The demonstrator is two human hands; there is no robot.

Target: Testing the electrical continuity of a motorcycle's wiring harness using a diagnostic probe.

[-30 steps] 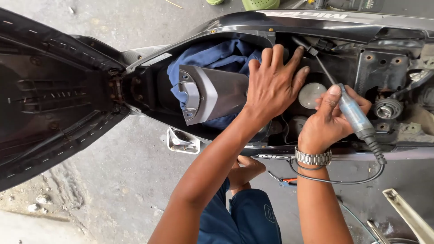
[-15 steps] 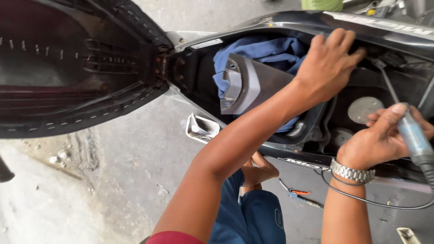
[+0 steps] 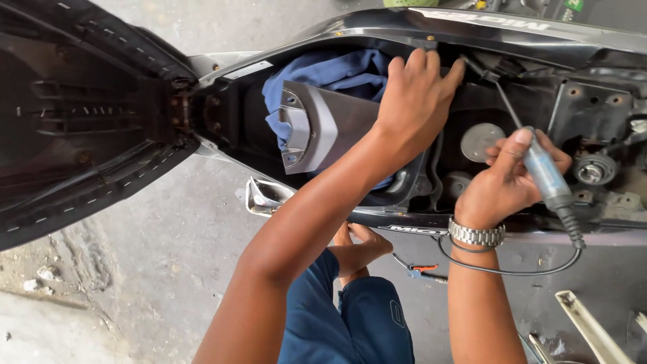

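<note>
I look down into the open under-seat bay of a black scooter [image 3: 512, 34]. My left hand [image 3: 414, 101] reaches into the bay, fingers curled near the far inner edge by a small connector. My right hand [image 3: 509, 182], a metal watch on its wrist, grips a clear-handled probe tool [image 3: 546, 172] whose thin shaft points up to that same edge; a black wire loops from the handle's end. A grey plastic panel [image 3: 323, 135] and a blue cloth [image 3: 330, 74] lie in the bay to the left of my left hand.
The raised black seat [image 3: 81, 114] stands open at the left. A round silver cap [image 3: 482, 140] sits in the bay floor. My bare foot [image 3: 360, 246] rests on the concrete floor beside a small red-handled tool [image 3: 421, 269]. A pale strip [image 3: 590, 327] lies at the lower right.
The view has swung back and forth, so the scooter shifts in frame. My left hand has gone from spread over the bay to curled at the far edge. My right hand keeps the probe.
</note>
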